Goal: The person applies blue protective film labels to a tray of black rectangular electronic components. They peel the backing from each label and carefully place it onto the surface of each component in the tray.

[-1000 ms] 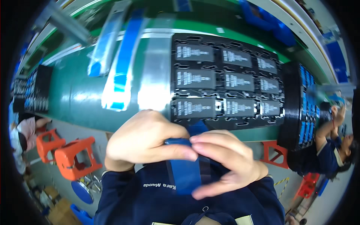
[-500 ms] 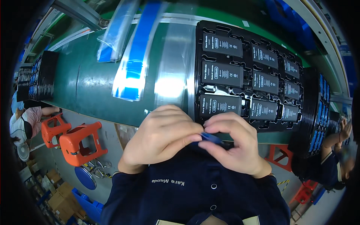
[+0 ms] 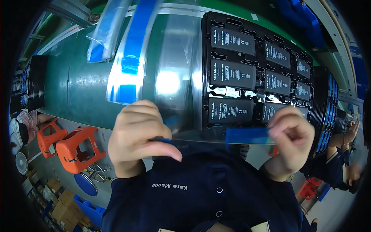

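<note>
A blue strip (image 3: 247, 136) is being grasped by the right hand (image 3: 293, 139), its right part being pinched between the thumb and the bent fingers. Its free part is being held out leftward, across the near edge of a black tray (image 3: 261, 71). In the left hand (image 3: 139, 135), a small blue piece (image 3: 162, 140) is being gripped between the outstretched thumb and the curled fingers, most of it being hidden by them. Just beside that hand's knuckles, a blue patch (image 3: 171, 120) is being blurred too much for its shape to be told. The 2 hands are being held well apart, above the near edge of a green table (image 3: 87, 89).

In the tray, 9 gray batteries (image 3: 232, 73) are being carried in 3 rows of 3, the nearest row being partly covered by the right hand. To the tray's left, a clear sleeve (image 3: 174, 65) and 2 blue-and-clear bundles (image 3: 131, 62) are being supported by the table. Stacked trays (image 3: 328, 112) are being borne at the right, near a co-worker's hand (image 3: 351, 133).
</note>
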`<state>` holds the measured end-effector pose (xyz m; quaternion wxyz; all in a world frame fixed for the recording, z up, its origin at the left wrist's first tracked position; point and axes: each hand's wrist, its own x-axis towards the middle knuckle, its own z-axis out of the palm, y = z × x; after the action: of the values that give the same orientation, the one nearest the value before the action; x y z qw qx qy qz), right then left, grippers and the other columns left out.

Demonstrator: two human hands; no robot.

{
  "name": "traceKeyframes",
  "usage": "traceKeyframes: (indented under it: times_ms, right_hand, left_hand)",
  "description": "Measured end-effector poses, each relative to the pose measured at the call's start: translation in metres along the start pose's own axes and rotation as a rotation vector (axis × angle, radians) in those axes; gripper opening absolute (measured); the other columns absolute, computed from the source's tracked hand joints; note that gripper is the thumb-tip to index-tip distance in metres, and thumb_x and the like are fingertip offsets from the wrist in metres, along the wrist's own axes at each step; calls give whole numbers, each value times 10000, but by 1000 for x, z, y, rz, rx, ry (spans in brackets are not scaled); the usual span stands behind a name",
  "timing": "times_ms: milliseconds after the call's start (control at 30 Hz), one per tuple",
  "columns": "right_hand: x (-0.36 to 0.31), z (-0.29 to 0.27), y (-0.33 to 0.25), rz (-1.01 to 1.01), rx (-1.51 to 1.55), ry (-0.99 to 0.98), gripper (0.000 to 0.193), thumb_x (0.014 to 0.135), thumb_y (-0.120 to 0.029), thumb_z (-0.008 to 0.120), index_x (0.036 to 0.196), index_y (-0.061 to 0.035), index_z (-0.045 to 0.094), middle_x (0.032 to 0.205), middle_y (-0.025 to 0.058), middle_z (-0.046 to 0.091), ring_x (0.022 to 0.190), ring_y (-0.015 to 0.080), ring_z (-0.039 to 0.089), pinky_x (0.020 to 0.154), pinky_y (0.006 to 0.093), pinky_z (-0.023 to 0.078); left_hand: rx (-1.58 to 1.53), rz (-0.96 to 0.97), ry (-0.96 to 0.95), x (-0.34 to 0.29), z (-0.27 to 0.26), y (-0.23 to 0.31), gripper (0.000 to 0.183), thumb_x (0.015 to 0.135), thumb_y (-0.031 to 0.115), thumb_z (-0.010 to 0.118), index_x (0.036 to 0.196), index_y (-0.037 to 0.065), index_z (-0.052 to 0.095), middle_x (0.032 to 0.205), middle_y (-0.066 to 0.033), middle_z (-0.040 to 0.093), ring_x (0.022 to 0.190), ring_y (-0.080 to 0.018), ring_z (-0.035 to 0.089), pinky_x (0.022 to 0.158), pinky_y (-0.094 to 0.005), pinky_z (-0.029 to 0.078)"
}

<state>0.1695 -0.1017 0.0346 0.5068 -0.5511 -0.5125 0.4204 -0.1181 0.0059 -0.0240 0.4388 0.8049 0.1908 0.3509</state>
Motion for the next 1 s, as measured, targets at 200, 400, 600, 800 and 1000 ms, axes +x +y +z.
traceKeyframes:
  times_ms: [200,400,600,800,1000]
  right_hand:
    - [17,-7,26,68,159,94,139,829,122,611,959,76,624,989,111,594,790,93,571,696,205,446]
    - [20,10,36,183,159,87,202,824,119,648,1020,73,645,886,65,661,728,59,608,646,173,464]
    - [19,11,37,174,133,115,203,812,130,647,1006,70,648,833,78,697,738,71,648,665,169,489]
    - [18,9,38,169,152,99,201,807,130,653,999,71,651,838,81,697,749,74,655,679,172,499]
    - [19,12,38,183,147,117,198,808,122,660,998,67,657,832,73,695,735,63,644,662,167,484]
  left_hand:
    - [-43,53,-194,-9,6,-12,289,648,257,839,685,21,675,637,-47,601,590,-205,590,597,-315,437]
    - [-35,101,-193,3,20,-16,274,658,247,832,719,30,678,759,-64,617,679,-227,606,604,-319,441]
    - [-79,101,-187,5,23,-13,274,662,247,832,710,28,675,739,-61,620,676,-224,610,611,-320,446]
    - [-75,100,-197,7,24,-12,274,662,244,833,711,27,674,744,-64,623,679,-226,612,626,-323,452]
    - [-41,78,-190,7,28,-14,233,698,233,807,721,52,661,779,-50,621,714,-229,615,646,-336,461]
